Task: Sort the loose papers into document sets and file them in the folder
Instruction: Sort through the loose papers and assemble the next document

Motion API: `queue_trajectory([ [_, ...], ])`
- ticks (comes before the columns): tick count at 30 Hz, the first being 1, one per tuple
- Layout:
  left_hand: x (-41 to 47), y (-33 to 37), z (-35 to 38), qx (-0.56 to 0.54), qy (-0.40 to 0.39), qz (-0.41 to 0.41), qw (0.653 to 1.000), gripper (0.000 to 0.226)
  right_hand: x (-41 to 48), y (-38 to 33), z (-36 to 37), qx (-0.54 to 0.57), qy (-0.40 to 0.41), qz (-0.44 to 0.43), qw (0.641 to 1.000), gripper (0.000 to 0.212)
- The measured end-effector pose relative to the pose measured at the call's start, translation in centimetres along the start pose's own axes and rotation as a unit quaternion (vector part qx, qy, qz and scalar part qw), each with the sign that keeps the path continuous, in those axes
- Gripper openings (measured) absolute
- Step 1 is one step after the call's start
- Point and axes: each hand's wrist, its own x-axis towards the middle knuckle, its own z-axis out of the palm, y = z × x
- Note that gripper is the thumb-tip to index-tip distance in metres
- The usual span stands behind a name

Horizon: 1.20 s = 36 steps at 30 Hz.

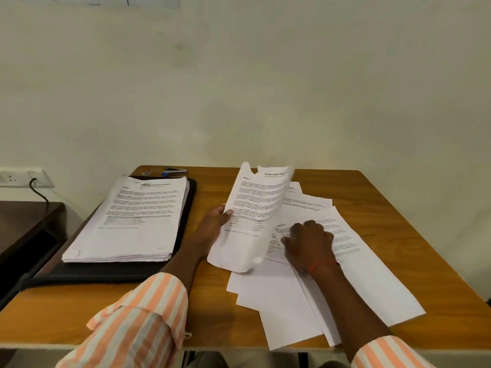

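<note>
A black folder point(101, 272) lies open on the left of the wooden table, with a thick stack of printed papers point(132, 219) on it. My left hand point(215, 221) grips a few printed sheets point(252, 208) by their left edge, lifted and curling above the table. Loose papers point(318, 282) lie fanned out on the right half of the table. My right hand point(308, 240) rests palm down on these loose papers, fingers spread over a printed page; I cannot tell whether it pinches a sheet.
A stapler point(175, 170) and a small object point(146, 172) sit at the table's point(79, 314) far edge behind the folder. A dark side table point(24, 221) stands to the left, below a wall socket point(16, 177) with a black cable. A pale wall rises behind.
</note>
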Motion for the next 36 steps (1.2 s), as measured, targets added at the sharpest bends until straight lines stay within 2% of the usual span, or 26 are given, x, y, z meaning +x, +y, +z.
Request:
queue_trajectory([
  [1,-0.1,0.1,0.1,-0.007,-0.015,0.003,1.0,0.026,-0.1,0.4,0.0,-0.013,-0.042,0.033,0.999,0.033],
  [3,0.0,0.2,0.1,0.022,-0.029,0.0,0.999,0.026,-0.2,1.3,0.3,-0.014,-0.091,0.038,0.995,0.045],
  [4,0.1,0.3,0.3,0.042,-0.031,0.003,0.999,0.025,0.0,1.7,0.5,0.047,-0.091,0.033,0.994,0.047],
  [5,0.2,0.2,0.4,0.055,-0.027,0.002,0.998,0.025,0.1,2.1,0.6,0.152,-0.082,0.029,0.985,0.039],
  [7,0.2,0.2,0.3,0.061,-0.018,0.007,0.998,0.024,0.4,1.6,0.3,0.374,-0.09,0.006,0.923,0.014],
  [9,-0.2,0.4,0.4,0.039,-0.001,0.007,0.999,0.025,1.0,1.0,-0.8,0.488,-0.092,-0.003,0.868,0.013],
  [10,-0.4,0.2,0.5,0.027,0.008,0.005,1.0,0.026,1.1,1.0,-1.2,0.494,-0.078,0.018,0.866,0.017],
  [11,-0.4,0.1,0.4,0.02,0.017,0.006,1.0,0.027,1.5,1.1,-1.8,0.475,-0.046,0.046,0.878,0.019],
  [13,-0.6,0.3,0.4,0.026,0.047,0.007,0.999,0.027,2.4,2.4,-2.0,0.306,0.012,0.122,0.944,0.024],
  [14,-0.6,0.3,0.4,0.021,0.06,0.005,0.998,0.026,2.4,3.1,-2.1,0.192,-0.005,0.168,0.967,0.034],
  [15,-0.7,0.4,0.4,0.011,0.069,0.005,0.998,0.025,2.2,3.7,-2.2,0.11,-0.053,0.206,0.971,0.045],
  [16,-0.8,0.5,0.5,0.002,0.074,0.004,0.997,0.023,1.7,4.0,-2.3,0.075,-0.104,0.229,0.965,0.054],
  [18,-0.5,0.4,0.5,-0.01,0.082,0.002,0.997,0.022,1.4,4.2,-1.8,0.072,-0.164,0.225,0.958,0.058],
  [20,-0.6,0.7,0.6,-0.007,0.087,0.005,0.996,0.025,1.8,4.0,-1.1,0.087,-0.176,0.172,0.965,0.05],
  [24,-0.5,0.4,0.9,0.001,0.101,0.007,0.995,0.028,1.1,3.2,-1.8,0.151,-0.064,0.099,0.982,0.043],
  [26,-0.4,0.4,1.0,0.013,0.111,0.007,0.994,0.03,-0.9,2.6,-3.5,0.178,-0.041,0.054,0.982,0.031],
  [29,0.0,0.6,1.0,0.039,0.117,0.008,0.992,0.03,-5.3,2.0,-5.9,0.254,-0.152,-0.05,0.954,0.003],
  [31,0.1,0.5,1.0,0.046,0.118,0.007,0.992,0.031,-8.0,1.2,-6.5,0.284,-0.236,-0.071,0.927,0.016],
  [36,-0.2,0.3,1.0,0.043,0.132,0.006,0.99,0.027,-11.2,0.0,-5.6,0.194,-0.281,-0.133,0.93,0.059],
])
